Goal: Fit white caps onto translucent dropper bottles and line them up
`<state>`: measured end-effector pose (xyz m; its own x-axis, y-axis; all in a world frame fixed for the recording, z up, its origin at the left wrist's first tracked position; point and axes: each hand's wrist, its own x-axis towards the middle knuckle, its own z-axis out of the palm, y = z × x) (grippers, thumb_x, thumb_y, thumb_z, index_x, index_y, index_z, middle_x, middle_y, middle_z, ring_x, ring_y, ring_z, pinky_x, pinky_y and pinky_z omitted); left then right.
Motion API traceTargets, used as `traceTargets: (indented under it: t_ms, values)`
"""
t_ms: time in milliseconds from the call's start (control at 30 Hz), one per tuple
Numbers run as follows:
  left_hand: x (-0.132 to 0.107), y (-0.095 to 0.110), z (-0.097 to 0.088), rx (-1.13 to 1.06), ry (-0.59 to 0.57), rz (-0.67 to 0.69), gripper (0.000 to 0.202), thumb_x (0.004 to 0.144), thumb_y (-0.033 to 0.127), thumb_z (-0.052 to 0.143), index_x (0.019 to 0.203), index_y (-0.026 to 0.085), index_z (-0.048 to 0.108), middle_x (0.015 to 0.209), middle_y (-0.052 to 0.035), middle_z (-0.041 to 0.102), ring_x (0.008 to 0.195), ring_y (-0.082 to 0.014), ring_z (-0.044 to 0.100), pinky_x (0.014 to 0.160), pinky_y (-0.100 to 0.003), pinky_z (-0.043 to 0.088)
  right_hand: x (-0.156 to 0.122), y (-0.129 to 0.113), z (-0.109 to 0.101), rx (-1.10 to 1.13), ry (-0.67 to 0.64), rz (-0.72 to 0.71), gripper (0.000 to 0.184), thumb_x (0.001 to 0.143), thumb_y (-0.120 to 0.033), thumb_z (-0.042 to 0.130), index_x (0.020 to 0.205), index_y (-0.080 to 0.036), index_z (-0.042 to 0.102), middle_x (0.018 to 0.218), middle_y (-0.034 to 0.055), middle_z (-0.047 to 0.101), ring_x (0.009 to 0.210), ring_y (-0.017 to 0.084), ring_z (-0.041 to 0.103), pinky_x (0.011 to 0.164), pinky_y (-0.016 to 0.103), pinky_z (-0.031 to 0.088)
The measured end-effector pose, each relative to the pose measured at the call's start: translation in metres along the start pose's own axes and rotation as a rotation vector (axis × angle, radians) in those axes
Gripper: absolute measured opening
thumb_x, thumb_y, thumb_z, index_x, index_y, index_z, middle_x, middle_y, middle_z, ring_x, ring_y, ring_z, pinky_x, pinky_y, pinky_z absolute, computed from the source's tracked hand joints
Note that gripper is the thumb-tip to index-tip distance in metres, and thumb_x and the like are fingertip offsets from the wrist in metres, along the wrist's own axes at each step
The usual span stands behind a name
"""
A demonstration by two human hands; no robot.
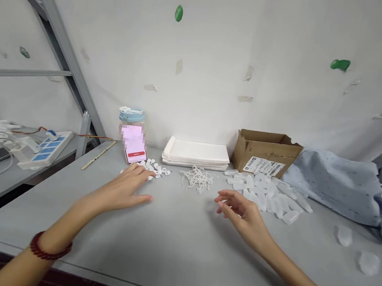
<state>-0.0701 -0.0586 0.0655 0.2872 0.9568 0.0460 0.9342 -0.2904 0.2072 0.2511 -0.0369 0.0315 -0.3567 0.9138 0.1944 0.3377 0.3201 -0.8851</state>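
My left hand (124,188), palm down with thumb and fingers apart, hovers at the near side of a pile of small white plastic pieces (160,170); its fingers partly cover them. Holding nothing that I can see, my right hand (238,211) has its fingers loosely curled and apart. It is just left of a heap of translucent plastic pieces (271,197). Between the hands, farther back, lies a tangle of short white cords (197,178). Behind the cords is a stack of white paper sheets or envelopes (196,154).
A phone (134,143) leans against a blue-lidded cup (132,115) at the back left. An open cardboard box (268,150) and a light blue cloth (335,184) are at the back right. A power strip (46,149) and cables lie left, beyond a thin strip (99,155).
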Motion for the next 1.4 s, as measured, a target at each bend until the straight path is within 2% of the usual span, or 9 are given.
traceTargets:
  t_ms: [167,367,500,733,933,1067,1200,1300,1400]
  values:
    - [0.054,0.034,0.027,0.089,0.125,0.081,0.027,0.088,0.026,0.042,0.109,0.017,0.057,0.101,-0.0103,0.057,0.103,-0.0270,0.048,0.086,-0.039,0.042,0.012,0.021,-0.020,-0.316,0.166,-0.083,0.025,0.087,-0.037,0.048,0.104,-0.020,0.056,0.099,0.0091,0.067,0.079,0.021,0.066,0.061,0.034,0.054]
    - [0.097,0.038,0.061,0.128,0.218,0.021,0.024,0.084,0.011,0.040,0.092,0.012,0.062,0.094,-0.0164,0.057,0.098,-0.0309,0.049,0.081,-0.043,0.044,0.022,0.051,-0.035,-0.777,0.241,-0.288,0.026,0.088,-0.019,0.039,0.110,-0.018,0.053,0.117,0.0145,0.060,0.104,0.027,0.060,0.085,0.044,0.051]
    - [0.096,0.037,0.068,0.071,0.255,-0.006,0.024,0.086,0.018,0.041,0.090,0.016,0.064,0.094,-0.0132,0.060,0.098,-0.0286,0.052,0.084,-0.043,0.044,0.026,0.059,-0.036,-0.966,0.196,-0.314,0.029,0.085,-0.012,0.040,0.111,-0.015,0.054,0.121,0.0176,0.058,0.111,0.030,0.056,0.089,0.045,0.048]
    - [0.089,0.031,0.062,-0.154,0.335,-0.079,0.029,0.086,0.035,0.042,0.081,0.020,0.067,0.090,-0.0096,0.067,0.095,-0.0291,0.057,0.079,-0.040,0.046,0.034,0.056,-0.032,-1.160,0.043,-0.182,0.046,0.084,0.004,0.029,0.118,-0.013,0.055,0.132,0.0169,0.054,0.126,0.030,0.044,0.096,0.050,0.039]
    - [0.090,0.034,0.052,-0.415,0.283,-0.140,0.031,0.079,0.039,0.048,0.072,0.018,0.070,0.075,-0.0027,0.072,0.075,-0.0223,0.064,0.069,-0.030,0.047,0.035,0.058,-0.027,-1.184,-0.034,-0.145,0.057,0.079,0.009,0.024,0.124,-0.011,0.053,0.135,0.0170,0.051,0.129,0.031,0.040,0.097,0.056,0.033]
    - [0.087,0.036,0.050,-0.527,0.277,-0.166,0.038,0.079,0.043,0.045,0.068,0.017,0.070,0.070,-0.0008,0.071,0.075,-0.0236,0.064,0.068,-0.030,0.046,0.040,0.060,-0.029,-1.154,0.000,-0.138,0.053,0.082,0.007,0.023,0.121,-0.011,0.054,0.133,0.0177,0.052,0.125,0.029,0.044,0.096,0.054,0.034]
    - [0.085,0.035,0.050,-0.630,0.329,-0.180,0.035,0.076,0.044,0.050,0.070,0.017,0.071,0.079,-0.0038,0.072,0.086,-0.0275,0.063,0.078,-0.036,0.046,0.052,0.054,-0.032,-1.195,0.006,-0.111,0.050,0.083,0.006,0.025,0.119,-0.010,0.054,0.130,0.0179,0.054,0.120,0.028,0.048,0.097,0.051,0.032]
    - [0.085,0.033,0.051,-0.718,0.359,-0.182,0.032,0.073,0.044,0.054,0.074,0.017,0.070,0.087,-0.0060,0.073,0.090,-0.0275,0.063,0.082,-0.037,0.045,0.066,0.048,-0.033,-1.214,-0.009,-0.119,0.053,0.078,0.009,0.028,0.119,-0.011,0.055,0.130,0.0164,0.054,0.117,0.025,0.051,0.095,0.042,0.035]
    - [0.086,0.033,0.051,-0.802,0.373,-0.204,0.032,0.071,0.045,0.054,0.073,0.016,0.067,0.083,-0.0074,0.072,0.083,-0.0251,0.063,0.075,-0.035,0.047,0.082,0.047,-0.034,-1.223,-0.051,-0.116,0.054,0.075,0.010,0.035,0.118,-0.012,0.057,0.126,0.0149,0.058,0.113,0.025,0.054,0.088,0.036,0.039]
